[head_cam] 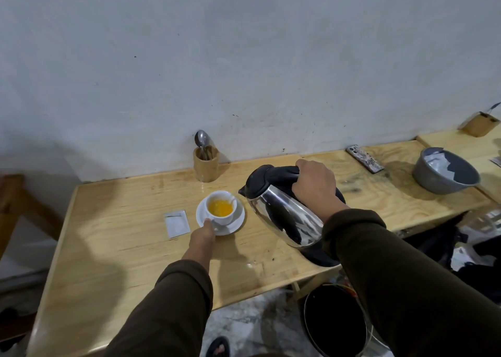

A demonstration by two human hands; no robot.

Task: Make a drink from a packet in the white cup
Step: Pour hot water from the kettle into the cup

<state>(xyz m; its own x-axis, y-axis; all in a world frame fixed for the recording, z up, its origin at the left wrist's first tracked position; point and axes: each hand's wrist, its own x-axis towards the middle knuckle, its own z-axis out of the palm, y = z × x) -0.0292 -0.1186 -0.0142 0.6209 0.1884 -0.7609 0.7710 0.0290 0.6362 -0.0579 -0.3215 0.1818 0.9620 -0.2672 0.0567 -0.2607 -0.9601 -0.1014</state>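
Note:
A white cup [222, 219] with orange liquid in it stands on a white saucer [235, 225] in the middle of the wooden table [122, 248]. My left hand [202, 236] touches the cup's near side at the saucer's edge. My right hand [315, 186] grips the black handle of a steel kettle [282, 215], which is tilted with its spout just right of the cup's rim. A thin stream of water runs from the spout into the cup. An opened white packet [176, 223] lies flat to the left of the saucer.
A wooden holder with a spoon [205, 163] stands by the wall behind the cup. The kettle's black base [322, 256] sits under the kettle. A phone [365, 158] and a grey bowl [444, 173] lie far right. A black bin [334, 321] stands on the floor.

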